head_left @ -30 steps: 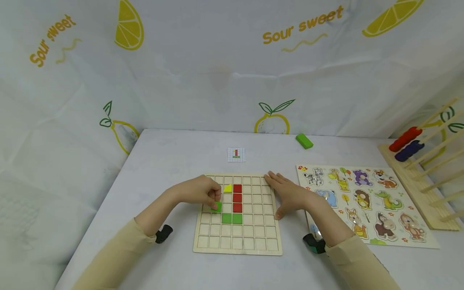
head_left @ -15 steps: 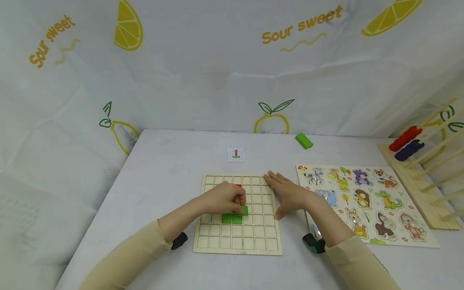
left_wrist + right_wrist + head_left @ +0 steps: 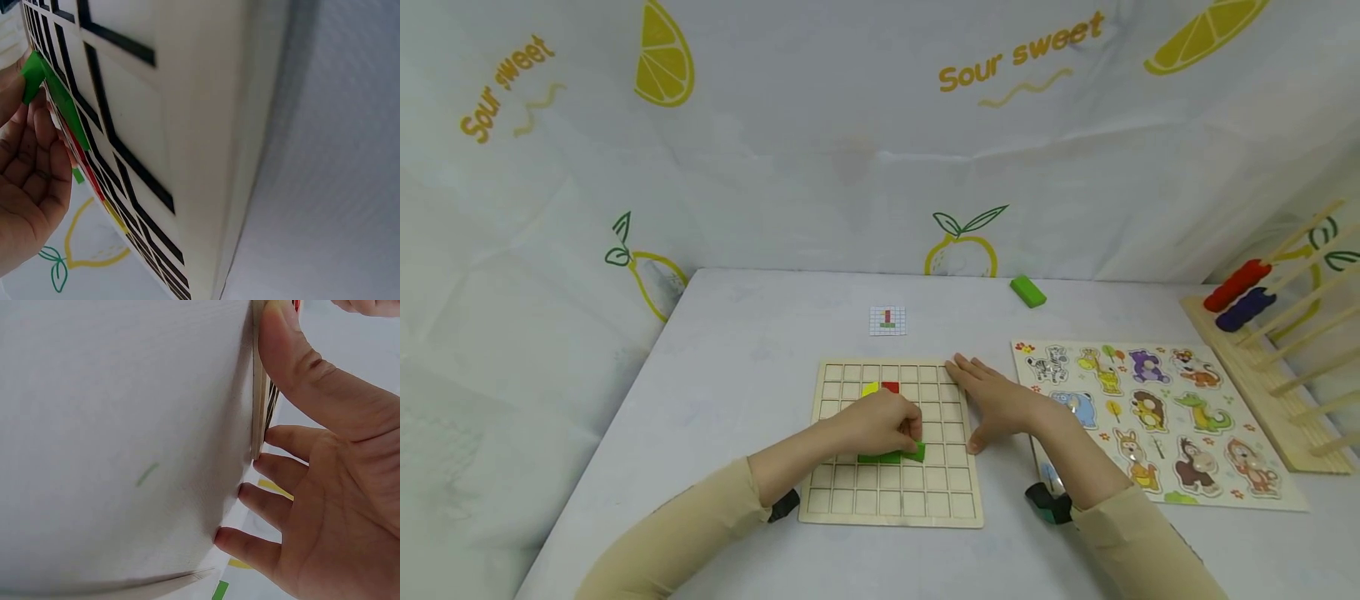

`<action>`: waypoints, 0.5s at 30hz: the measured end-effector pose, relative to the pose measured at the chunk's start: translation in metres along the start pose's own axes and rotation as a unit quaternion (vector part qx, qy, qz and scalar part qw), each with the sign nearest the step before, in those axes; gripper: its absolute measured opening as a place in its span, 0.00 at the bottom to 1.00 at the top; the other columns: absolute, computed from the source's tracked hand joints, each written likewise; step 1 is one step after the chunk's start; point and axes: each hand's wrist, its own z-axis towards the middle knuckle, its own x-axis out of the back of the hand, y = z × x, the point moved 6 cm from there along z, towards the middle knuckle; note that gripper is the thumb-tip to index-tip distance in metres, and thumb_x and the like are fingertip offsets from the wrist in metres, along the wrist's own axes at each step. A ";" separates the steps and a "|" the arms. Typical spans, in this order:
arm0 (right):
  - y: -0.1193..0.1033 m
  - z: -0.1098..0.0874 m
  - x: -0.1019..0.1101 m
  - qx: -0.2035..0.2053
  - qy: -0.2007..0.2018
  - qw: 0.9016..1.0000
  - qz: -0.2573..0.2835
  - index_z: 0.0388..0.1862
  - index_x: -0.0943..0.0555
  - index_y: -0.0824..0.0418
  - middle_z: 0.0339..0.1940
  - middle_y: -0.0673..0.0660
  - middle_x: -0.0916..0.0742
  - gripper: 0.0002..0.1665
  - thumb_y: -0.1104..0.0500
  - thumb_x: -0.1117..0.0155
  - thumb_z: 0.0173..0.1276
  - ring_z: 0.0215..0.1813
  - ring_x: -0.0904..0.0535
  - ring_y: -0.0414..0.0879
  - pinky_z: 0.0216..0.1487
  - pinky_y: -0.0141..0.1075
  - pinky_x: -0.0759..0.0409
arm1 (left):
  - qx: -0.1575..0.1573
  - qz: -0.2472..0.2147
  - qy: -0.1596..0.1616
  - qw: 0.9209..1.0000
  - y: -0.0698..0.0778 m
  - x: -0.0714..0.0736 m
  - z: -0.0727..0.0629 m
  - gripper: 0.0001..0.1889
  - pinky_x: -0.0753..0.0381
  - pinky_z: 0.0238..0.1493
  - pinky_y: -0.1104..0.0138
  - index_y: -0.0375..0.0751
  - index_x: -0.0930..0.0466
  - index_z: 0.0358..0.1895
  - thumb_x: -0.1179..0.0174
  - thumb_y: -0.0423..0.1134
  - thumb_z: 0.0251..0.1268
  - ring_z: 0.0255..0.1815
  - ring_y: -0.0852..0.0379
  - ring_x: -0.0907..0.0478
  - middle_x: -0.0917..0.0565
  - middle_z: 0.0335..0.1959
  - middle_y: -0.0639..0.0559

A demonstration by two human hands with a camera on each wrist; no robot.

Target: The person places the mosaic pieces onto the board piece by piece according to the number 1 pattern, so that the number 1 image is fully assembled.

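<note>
My left hand [image 3: 880, 423] pinches a small green square tile [image 3: 917, 452] between thumb and finger. In the left wrist view that tile [image 3: 32, 77] is tilted above the wooden grid board [image 3: 128, 75], by the end of the laid green tiles [image 3: 65, 103]. The board [image 3: 891, 504] also bears a yellow piece [image 3: 870, 388] and red tiles, of which the top red tile [image 3: 890, 387] shows; my left hand hides the rest in the head view. My right hand [image 3: 1000, 404] rests at the board's right edge, fingers spread, thumb touching the side.
Behind the board lies a small printed pattern card [image 3: 887, 321]. A green block [image 3: 1027, 292] is at the back. On the right are an animal puzzle board [image 3: 1150, 425] and a wooden rack [image 3: 1270, 392] with upright rods and red and blue beads.
My left hand has carried the green tile from the board's left side rightwards, then down towards the right end of the green row. The right hand stays in place.
</note>
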 end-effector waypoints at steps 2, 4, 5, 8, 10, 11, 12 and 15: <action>0.000 0.000 0.000 0.000 -0.001 1.000 0.000 0.80 0.51 0.63 0.83 0.65 0.50 0.72 0.52 0.17 0.42 0.82 0.58 0.68 0.77 0.63 0.48 | 0.002 0.005 0.000 1.000 0.000 -0.001 0.000 0.07 0.28 0.32 0.76 0.51 0.20 0.28 0.31 0.41 0.61 0.25 0.69 0.29 0.21 0.23 0.64; 0.000 0.001 0.000 0.000 -0.001 1.000 -0.003 0.80 0.51 0.63 0.83 0.65 0.50 0.72 0.52 0.16 0.42 0.82 0.58 0.68 0.77 0.63 0.48 | 0.002 0.009 0.002 1.000 0.000 -0.001 0.000 0.07 0.29 0.32 0.77 0.51 0.20 0.28 0.31 0.41 0.61 0.25 0.69 0.30 0.22 0.22 0.64; -0.001 0.001 0.000 -0.001 -0.001 1.000 -0.005 0.80 0.51 0.63 0.83 0.65 0.49 0.72 0.52 0.16 0.42 0.82 0.58 0.68 0.77 0.63 0.48 | 0.002 0.010 0.004 1.000 0.000 0.000 -0.001 0.07 0.29 0.31 0.77 0.51 0.20 0.27 0.31 0.41 0.61 0.24 0.69 0.30 0.22 0.22 0.64; 0.000 0.002 0.000 -0.002 0.000 1.000 -0.009 0.80 0.50 0.63 0.83 0.65 0.49 0.72 0.51 0.16 0.42 0.82 0.57 0.68 0.77 0.63 0.48 | 0.003 0.010 0.008 1.000 -0.001 0.000 -0.001 0.08 0.31 0.30 0.77 0.50 0.21 0.27 0.32 0.40 0.61 0.23 0.69 0.32 0.24 0.21 0.63; 0.000 0.002 0.000 -0.002 0.000 1.000 -0.008 0.80 0.51 0.63 0.83 0.65 0.49 0.72 0.51 0.16 0.42 0.82 0.57 0.68 0.77 0.63 0.48 | 0.003 0.011 0.007 1.000 -0.001 -0.001 -0.001 0.09 0.32 0.29 0.77 0.50 0.22 0.26 0.31 0.40 0.61 0.23 0.69 0.32 0.25 0.20 0.63; 0.000 0.002 0.000 -0.001 0.000 1.000 -0.006 0.80 0.51 0.63 0.83 0.65 0.49 0.73 0.51 0.16 0.42 0.82 0.58 0.68 0.77 0.63 0.48 | 0.003 0.011 0.006 1.000 -0.002 -0.001 -0.001 0.09 0.33 0.29 0.77 0.50 0.22 0.25 0.31 0.40 0.61 0.22 0.68 0.33 0.25 0.20 0.63; 0.000 0.002 0.000 0.000 0.000 1.000 -0.005 0.80 0.51 0.63 0.83 0.65 0.49 0.73 0.51 0.16 0.42 0.82 0.58 0.68 0.77 0.63 0.48 | 0.003 0.012 0.006 1.000 -0.002 -0.002 0.000 0.09 0.33 0.29 0.77 0.50 0.22 0.25 0.31 0.40 0.61 0.22 0.68 0.33 0.25 0.20 0.63; 0.000 0.001 0.000 0.001 0.000 1.000 0.000 0.80 0.51 0.63 0.83 0.65 0.49 0.72 0.52 0.16 0.42 0.82 0.58 0.67 0.77 0.63 0.48 | -0.001 0.017 0.006 1.000 -0.002 -0.004 0.001 0.10 0.32 0.28 0.77 0.50 0.22 0.24 0.31 0.40 0.60 0.22 0.69 0.33 0.25 0.19 0.63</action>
